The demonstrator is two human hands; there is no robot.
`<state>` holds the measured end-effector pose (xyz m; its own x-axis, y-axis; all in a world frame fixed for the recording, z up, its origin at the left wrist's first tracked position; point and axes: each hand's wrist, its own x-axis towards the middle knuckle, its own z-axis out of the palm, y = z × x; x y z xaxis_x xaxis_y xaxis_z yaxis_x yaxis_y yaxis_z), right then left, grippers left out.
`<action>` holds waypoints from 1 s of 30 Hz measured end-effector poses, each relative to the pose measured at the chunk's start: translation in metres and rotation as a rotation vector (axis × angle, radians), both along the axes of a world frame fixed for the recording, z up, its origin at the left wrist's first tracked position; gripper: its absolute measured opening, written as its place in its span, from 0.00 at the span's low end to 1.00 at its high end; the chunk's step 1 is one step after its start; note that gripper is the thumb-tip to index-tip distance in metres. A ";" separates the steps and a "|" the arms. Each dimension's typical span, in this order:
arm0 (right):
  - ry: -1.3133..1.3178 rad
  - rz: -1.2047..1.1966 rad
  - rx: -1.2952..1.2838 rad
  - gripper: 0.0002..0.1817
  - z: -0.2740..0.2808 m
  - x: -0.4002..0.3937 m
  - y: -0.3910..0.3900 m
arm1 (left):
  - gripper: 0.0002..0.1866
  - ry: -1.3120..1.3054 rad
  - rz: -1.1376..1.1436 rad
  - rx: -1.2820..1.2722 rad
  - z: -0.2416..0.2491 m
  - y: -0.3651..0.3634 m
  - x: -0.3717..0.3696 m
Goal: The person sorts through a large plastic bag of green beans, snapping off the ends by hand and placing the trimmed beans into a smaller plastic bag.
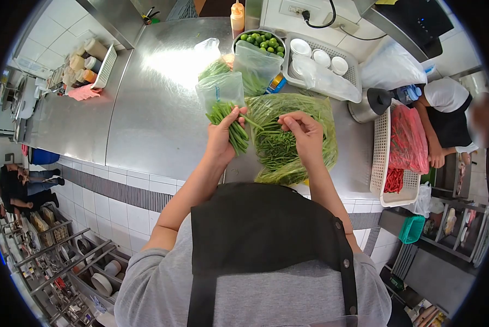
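Observation:
A bunch of cut green beans (237,136) is held in my left hand (222,137), its upper end by the mouth of a clear plastic bag (221,90). To the right, a large open yellowish plastic bag (323,131) lies on the steel counter with a pile of thin green stems (277,147) in it. Over that pile is my right hand (305,133), thumb and fingertips pinched together; what they hold, if anything, is too small to make out.
Behind are bagged greens (252,71), a bowl of limes (262,42), a sauce bottle (237,20) and a basket of white containers (353,68). At right stand a steel kettle (364,106) and a white crate (382,152) with red chillies; a co-worker (446,109) is beyond.

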<state>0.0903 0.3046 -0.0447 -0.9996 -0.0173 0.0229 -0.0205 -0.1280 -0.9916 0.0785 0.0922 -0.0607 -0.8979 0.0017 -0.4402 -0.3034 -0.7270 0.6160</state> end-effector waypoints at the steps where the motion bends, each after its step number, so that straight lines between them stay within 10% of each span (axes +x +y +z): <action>1: -0.033 -0.027 0.143 0.05 -0.007 -0.005 0.003 | 0.12 -0.013 -0.005 0.026 -0.003 -0.004 -0.001; 5: 0.118 0.089 0.809 0.05 -0.042 -0.008 0.009 | 0.11 -0.038 -0.006 0.060 -0.006 -0.007 -0.001; 12: 0.417 0.168 1.069 0.05 -0.062 -0.003 -0.033 | 0.10 -0.094 -0.062 0.061 -0.008 -0.003 0.003; 30: 0.043 0.042 0.128 0.04 0.007 -0.006 -0.014 | 0.07 0.400 -0.328 -0.632 0.003 0.027 0.005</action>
